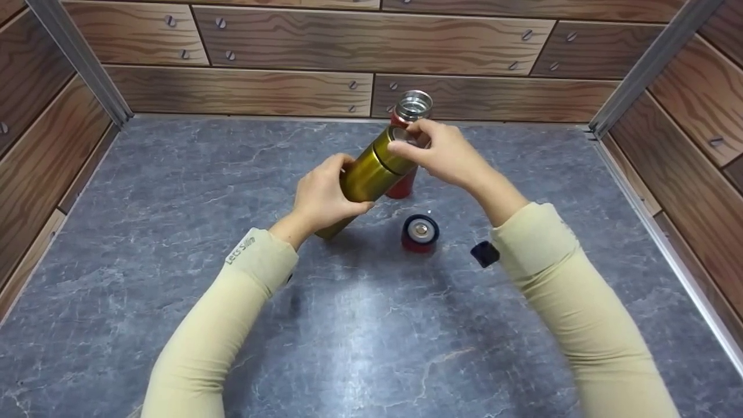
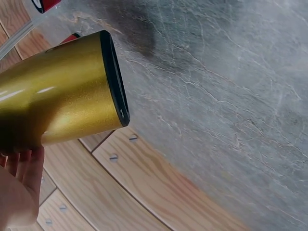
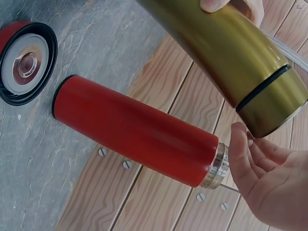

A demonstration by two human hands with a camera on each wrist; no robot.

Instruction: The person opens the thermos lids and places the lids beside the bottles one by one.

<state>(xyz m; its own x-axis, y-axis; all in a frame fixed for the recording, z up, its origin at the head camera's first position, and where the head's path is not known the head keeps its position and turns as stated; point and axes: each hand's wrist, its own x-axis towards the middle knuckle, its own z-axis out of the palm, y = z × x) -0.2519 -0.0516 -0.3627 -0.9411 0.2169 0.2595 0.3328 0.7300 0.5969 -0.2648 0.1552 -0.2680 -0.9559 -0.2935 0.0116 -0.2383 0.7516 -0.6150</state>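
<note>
In the head view, my left hand [image 1: 325,194] grips the body of a gold thermos flask [image 1: 368,177], tilted with its top up to the right. My right hand [image 1: 444,151] has thumb and bent fingers at the rim of the flask's gold lid [image 3: 274,103]; the lid sits on the body with a dark seam between them. Behind it stands a red thermos flask [image 3: 134,130], upright and uncapped, its metal neck [image 1: 414,104] bare. The red flask's lid [image 1: 420,232] lies upside down on the table, inner side up. The left wrist view shows the gold flask's dark base [image 2: 115,79].
A small black piece [image 1: 485,253] lies on the grey marbled table [image 1: 174,191], near the right sleeve [image 1: 540,238]. Wood-patterned panels [image 1: 290,46] wall in the back and both sides, with metal strips [image 1: 75,64] at the corners.
</note>
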